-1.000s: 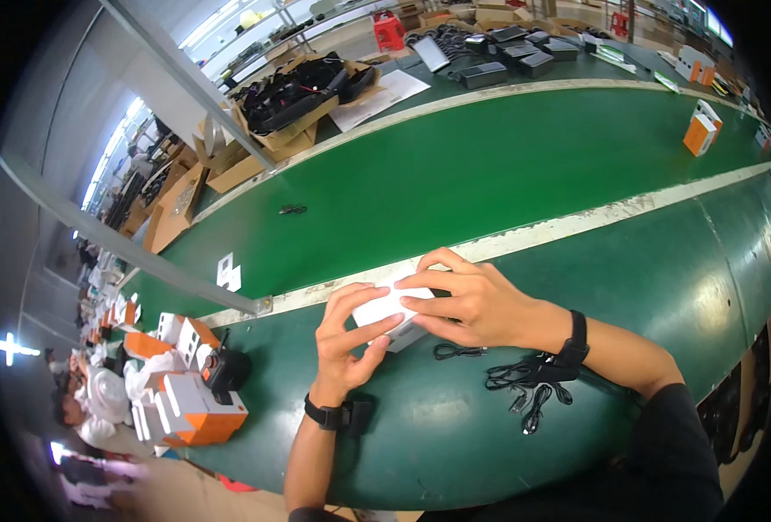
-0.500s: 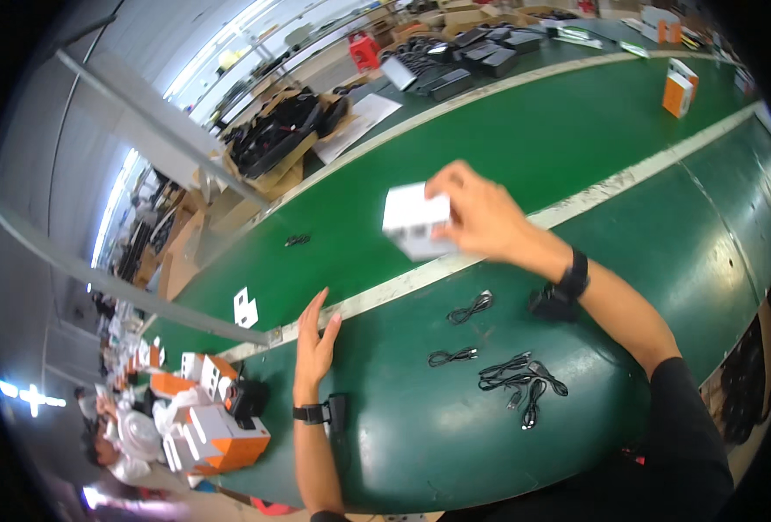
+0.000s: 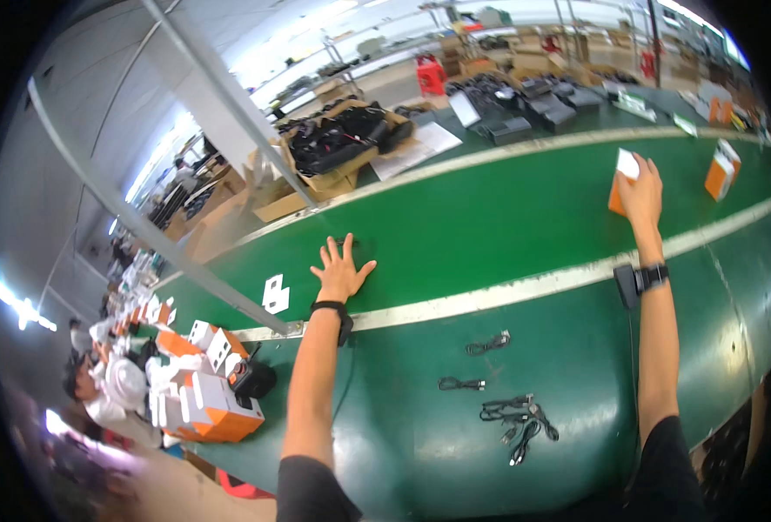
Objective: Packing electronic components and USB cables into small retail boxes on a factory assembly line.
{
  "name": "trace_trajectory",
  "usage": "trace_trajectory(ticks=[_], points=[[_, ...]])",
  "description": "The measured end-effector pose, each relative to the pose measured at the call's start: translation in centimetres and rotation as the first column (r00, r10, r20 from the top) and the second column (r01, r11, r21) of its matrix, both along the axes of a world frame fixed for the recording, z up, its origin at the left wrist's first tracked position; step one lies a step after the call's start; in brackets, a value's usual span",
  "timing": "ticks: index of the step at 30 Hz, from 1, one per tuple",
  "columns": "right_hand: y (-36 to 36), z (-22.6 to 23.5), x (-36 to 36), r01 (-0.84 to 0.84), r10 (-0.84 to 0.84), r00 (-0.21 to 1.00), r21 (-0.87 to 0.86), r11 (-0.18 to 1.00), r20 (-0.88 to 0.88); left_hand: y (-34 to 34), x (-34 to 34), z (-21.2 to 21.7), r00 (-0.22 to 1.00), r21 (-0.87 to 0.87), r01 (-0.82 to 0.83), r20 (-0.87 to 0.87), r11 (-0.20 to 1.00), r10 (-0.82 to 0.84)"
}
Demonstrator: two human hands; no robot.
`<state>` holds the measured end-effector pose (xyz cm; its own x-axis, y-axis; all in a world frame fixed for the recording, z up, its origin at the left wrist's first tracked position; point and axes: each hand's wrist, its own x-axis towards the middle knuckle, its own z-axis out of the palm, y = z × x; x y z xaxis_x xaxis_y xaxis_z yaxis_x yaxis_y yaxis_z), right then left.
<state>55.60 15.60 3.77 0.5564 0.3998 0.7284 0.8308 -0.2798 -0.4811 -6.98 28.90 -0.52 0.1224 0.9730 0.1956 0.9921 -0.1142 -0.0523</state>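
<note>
My right hand (image 3: 645,198) grips a small orange and white box (image 3: 615,198) from above, out over the green belt (image 3: 490,209) at the right. My left hand (image 3: 340,277) reaches over the same belt with its fingers spread and nothing in them. A black cable shows partly behind those fingertips. To the left of that hand lies a flat white card with cut-outs (image 3: 276,295). Beyond the held box, another orange and white box (image 3: 721,170) stands on the belt. Whether the held box touches the belt, I cannot tell.
Several coiled black cables (image 3: 520,419) lie on the green table (image 3: 420,452) nearest me. Orange and white boxes (image 3: 220,413) and a black device (image 3: 251,381) crowd the left end. A metal post (image 3: 185,248) crosses at left. Cartons of black goods (image 3: 342,139) stand across the belt.
My right hand has carried the box to the right along the belt, and its orange side now shows. My left hand has moved forward over the belt, fingers spreading. The view has shifted.
</note>
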Motion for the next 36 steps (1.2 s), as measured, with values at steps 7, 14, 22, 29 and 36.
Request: trace_trajectory(ticks=[7,14,22,29,36], points=[[-3.8,9.3,-7.4,-0.323,0.36,0.927,0.268,0.908,-0.103,5.1,-4.5,-3.2,0.985,0.134,0.157,0.051,0.978,-0.165],[-7.0,11.9,-4.0,-0.389,0.423,0.906,0.36,0.848,-0.016,-0.9,5.6,3.3,0.87,0.036,0.486,0.079,0.873,-0.487],[-8.3,13.9,-7.8,-0.501,0.548,0.836,0.375,0.78,-0.021,-10.8,3.3,8.6,0.741,-0.079,0.573,0.475,0.816,-0.474],[-10.7,14.4,-11.0,-0.559,0.585,0.811,0.303,0.772,0.004,-1.8,-14.0,0.5,0.855,-0.166,-0.514,-0.026,0.841,0.518],[-10.8,14.0,-10.6,-0.606,0.624,0.781,0.249,0.756,0.008,0.0,-14.0,-2.5,0.831,-0.342,-0.489,0.096,0.803,0.548]])
